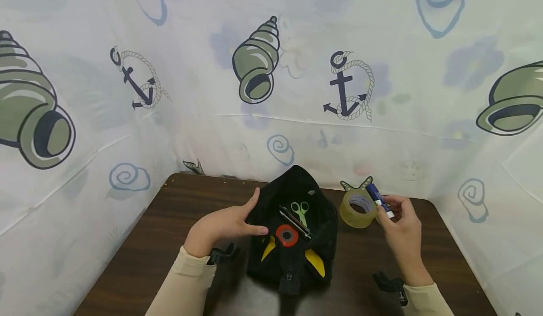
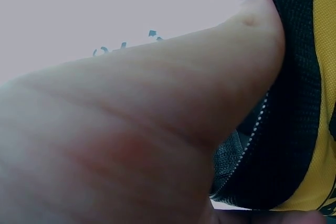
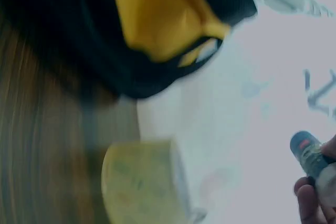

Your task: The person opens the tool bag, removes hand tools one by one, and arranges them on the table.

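Note:
A black zip bag [image 1: 292, 259] with yellow patches and a red-ringed circle stands mouth up on the table. Inside its mouth, light-green scissors [image 1: 302, 212] and a slim silver-and-black pen [image 1: 295, 222] show. My left hand [image 1: 225, 224] grips the bag's left edge, the thumb lying across the rim beside the zipper, as the left wrist view shows. To the right, my right hand [image 1: 400, 217] pinches a blue-and-white marker [image 1: 379, 199] between thumb and fingers. Its lower end overlaps the edge of a yellowish packing tape roll [image 1: 354, 218] in the head view.
The brown wooden table [image 1: 148, 264] has rounded far corners. A white cloth wall [image 1: 297, 132] printed with shells and anchors rises right behind it and along both sides. The tape roll stands close to the table's far edge, right of the bag.

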Action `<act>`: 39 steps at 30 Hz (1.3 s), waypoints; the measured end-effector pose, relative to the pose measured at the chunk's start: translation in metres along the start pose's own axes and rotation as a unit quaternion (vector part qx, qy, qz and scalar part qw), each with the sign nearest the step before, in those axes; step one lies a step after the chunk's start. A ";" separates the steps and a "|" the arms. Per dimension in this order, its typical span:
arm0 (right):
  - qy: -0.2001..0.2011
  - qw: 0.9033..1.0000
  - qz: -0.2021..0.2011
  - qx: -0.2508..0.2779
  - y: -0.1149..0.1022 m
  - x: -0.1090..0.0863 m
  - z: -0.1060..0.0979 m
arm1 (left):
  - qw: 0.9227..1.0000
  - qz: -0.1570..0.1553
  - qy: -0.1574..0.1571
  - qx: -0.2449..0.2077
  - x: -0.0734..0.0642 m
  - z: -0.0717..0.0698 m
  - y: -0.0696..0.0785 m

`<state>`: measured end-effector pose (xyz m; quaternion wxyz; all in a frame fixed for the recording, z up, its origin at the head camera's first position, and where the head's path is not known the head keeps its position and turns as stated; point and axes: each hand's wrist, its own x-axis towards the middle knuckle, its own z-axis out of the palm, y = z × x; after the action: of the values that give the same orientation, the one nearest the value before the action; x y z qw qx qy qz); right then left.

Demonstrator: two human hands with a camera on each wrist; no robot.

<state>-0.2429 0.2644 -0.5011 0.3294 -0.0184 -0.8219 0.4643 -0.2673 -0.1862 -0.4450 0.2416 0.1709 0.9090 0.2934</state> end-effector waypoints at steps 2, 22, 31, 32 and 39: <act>0.029 1.000 0.010 -0.001 0.020 0.002 -0.005 | 1.000 -0.001 -0.002 0.002 0.001 0.000 0.000; 0.173 0.923 0.189 0.288 0.133 0.011 -0.042 | 1.000 -0.002 0.002 0.008 0.002 0.002 0.003; 0.092 0.949 0.299 0.030 0.146 0.004 -0.048 | 1.000 0.001 0.002 0.015 0.002 0.001 0.005; 0.086 0.951 0.296 -0.009 0.146 0.004 -0.048 | 1.000 0.001 0.002 0.016 0.002 0.001 0.005; 0.031 0.955 0.276 -0.108 0.145 0.006 -0.047 | 1.000 -0.002 -0.002 0.010 0.002 0.001 0.004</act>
<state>-0.2610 0.3839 -0.5939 0.2099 -0.2943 -0.8193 0.4451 -0.2674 -0.1817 -0.4443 0.2424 0.1721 0.9116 0.2839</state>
